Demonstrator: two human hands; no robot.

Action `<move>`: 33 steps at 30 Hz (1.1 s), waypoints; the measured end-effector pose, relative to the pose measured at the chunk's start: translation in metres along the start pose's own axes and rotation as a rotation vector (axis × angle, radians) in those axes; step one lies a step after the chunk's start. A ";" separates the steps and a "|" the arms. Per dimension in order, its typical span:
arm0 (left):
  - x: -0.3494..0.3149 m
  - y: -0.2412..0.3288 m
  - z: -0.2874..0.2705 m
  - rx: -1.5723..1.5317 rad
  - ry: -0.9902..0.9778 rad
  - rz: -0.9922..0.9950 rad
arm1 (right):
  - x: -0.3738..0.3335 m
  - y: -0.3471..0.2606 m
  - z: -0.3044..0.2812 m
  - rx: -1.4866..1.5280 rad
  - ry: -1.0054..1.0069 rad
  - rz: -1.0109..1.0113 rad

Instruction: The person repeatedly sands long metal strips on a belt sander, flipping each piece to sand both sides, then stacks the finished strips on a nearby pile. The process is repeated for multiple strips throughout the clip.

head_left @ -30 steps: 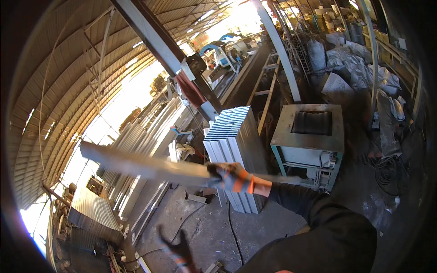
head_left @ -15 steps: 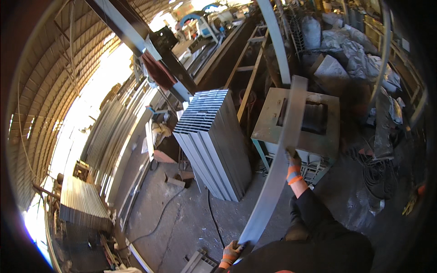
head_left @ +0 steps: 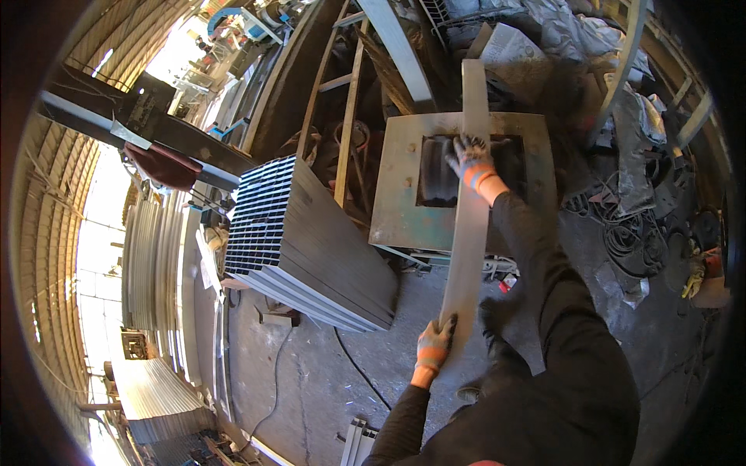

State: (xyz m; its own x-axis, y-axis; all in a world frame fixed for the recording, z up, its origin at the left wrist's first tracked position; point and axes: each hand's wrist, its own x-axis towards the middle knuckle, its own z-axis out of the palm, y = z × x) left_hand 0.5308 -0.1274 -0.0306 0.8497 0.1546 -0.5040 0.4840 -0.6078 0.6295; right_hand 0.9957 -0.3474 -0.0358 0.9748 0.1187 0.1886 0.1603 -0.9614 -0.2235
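Observation:
A long, flat grey metal bar (head_left: 468, 241) lies over the top of a worn metal machine table (head_left: 392, 186) and reaches back toward me. Its far end sticks out past the table's back edge. In an orange-and-grey glove, my left hand (head_left: 435, 346) grips the bar's near part by the left edge. My right hand (head_left: 472, 161), gloved alike, rests on top of the bar with fingers spread, over the table's square opening. Inside that opening sits a dark, roller-like part (head_left: 439, 171), partly covered by the bar.
Left of the table stands a tall stack of metal profiles (head_left: 330, 241). Cables (head_left: 273, 388) cross the floor, and a coiled hose (head_left: 633, 245) lies at right. More metal pieces (head_left: 359, 443) are near my left arm. A slanted metal post (head_left: 396, 50) rises behind the table.
The bar has come down from its tilted carry onto the table. My right hand has moved farther forward, onto its top. My left hand has risen forward with the near part.

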 end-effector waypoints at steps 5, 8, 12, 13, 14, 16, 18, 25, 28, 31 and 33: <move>0.033 0.040 -0.006 -0.075 0.034 -0.046 | 0.031 0.021 0.002 -0.084 -0.046 0.064; 0.006 0.017 -0.012 0.016 -0.035 -0.032 | -0.005 0.005 0.005 -0.120 0.010 0.016; -0.056 -0.027 -0.029 0.008 -0.082 -0.061 | -0.077 -0.032 0.000 -0.150 0.109 -0.017; -0.079 -0.039 -0.031 -0.011 -0.084 -0.079 | -0.101 -0.043 -0.003 -0.140 0.054 0.015; -0.101 -0.052 -0.032 0.006 -0.086 -0.106 | -0.125 -0.055 -0.008 -0.098 0.086 -0.024; -0.150 -0.079 -0.035 -0.014 -0.050 -0.107 | -0.172 -0.079 -0.018 -0.055 0.045 -0.004; -0.204 -0.112 -0.031 -0.037 -0.061 -0.119 | -0.224 -0.102 -0.024 -0.067 0.060 -0.044; -0.355 -0.221 -0.013 -0.056 -0.074 -0.144 | -0.398 -0.164 -0.055 -0.104 0.051 -0.100; -0.414 -0.255 -0.017 -0.090 -0.087 -0.181 | -0.464 -0.192 -0.070 -0.064 0.005 -0.104; -0.462 -0.282 -0.024 -0.021 -0.149 -0.255 | -0.523 -0.211 -0.082 -0.042 0.001 -0.121; -0.492 -0.299 -0.033 0.002 -0.174 -0.289 | -0.557 -0.218 -0.088 -0.008 -0.102 -0.112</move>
State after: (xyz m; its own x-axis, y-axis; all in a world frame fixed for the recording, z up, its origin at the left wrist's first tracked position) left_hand -0.0246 0.0039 0.0484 0.6290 0.1852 -0.7550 0.6991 -0.5596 0.4452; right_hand 0.4042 -0.2261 -0.0078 0.9617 0.2494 0.1135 0.2679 -0.9427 -0.1986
